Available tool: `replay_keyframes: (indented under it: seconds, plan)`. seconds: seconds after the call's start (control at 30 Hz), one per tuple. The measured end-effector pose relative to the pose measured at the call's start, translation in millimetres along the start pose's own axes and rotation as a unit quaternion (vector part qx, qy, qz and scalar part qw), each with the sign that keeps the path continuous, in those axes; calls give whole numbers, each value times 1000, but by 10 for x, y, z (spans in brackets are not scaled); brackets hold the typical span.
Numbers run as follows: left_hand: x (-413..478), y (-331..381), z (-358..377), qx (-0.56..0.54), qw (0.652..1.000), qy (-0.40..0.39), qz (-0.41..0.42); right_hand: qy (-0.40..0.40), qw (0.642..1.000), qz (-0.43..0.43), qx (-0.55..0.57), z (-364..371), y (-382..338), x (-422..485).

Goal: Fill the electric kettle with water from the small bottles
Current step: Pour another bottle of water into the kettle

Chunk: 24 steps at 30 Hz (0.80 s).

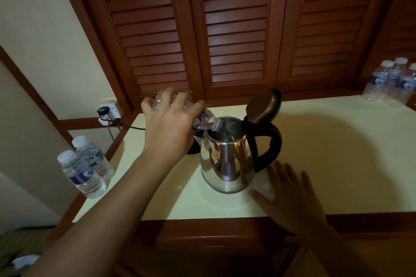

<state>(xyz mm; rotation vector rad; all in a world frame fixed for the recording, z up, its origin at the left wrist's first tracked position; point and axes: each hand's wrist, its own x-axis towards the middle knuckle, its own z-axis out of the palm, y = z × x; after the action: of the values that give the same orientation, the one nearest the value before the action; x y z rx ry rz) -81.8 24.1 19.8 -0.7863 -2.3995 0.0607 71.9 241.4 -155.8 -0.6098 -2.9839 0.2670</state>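
Observation:
A shiny steel electric kettle [227, 162] with a black handle stands on the pale tabletop [337, 164], its lid [262, 105] flipped up and open. My left hand [168, 123] grips a small clear water bottle [207, 120] tipped sideways, its uncapped mouth over the kettle's opening. My right hand [290, 195] lies flat on the table just right of the kettle's base, fingers spread, holding nothing. Two capped full bottles [83, 171] stand at the table's left edge.
Three more small bottles [389, 81] stand at the far right of the table. A wall socket with a black plug [108, 111] and cord sits behind the left corner. Louvred wooden doors [225, 29] back the table. The kettle's dark base [194, 144] lies behind the kettle.

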Motion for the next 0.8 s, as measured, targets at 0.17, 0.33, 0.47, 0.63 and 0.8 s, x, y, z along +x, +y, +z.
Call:
replay_keyframes:
  seconds: [0.17,0.33,0.47,0.63,0.8]
  plan:
    - [38,13,5,4,1000,5,22,2,1000,1,2,-5,0,-7]
    - [54,34,6,12,998,10,57,20,1000,-6,17,-4,4,-22]
    - [77,54,-7,17,996,20,80,36,999,-14,28,6,32,-32]
    - [119,68,-30,17,995,23,99,37,999,-16,34,-22,17,-43]
    - [142,45,-64,39,990,42,131,75,996,-15,45,1,56,-62]
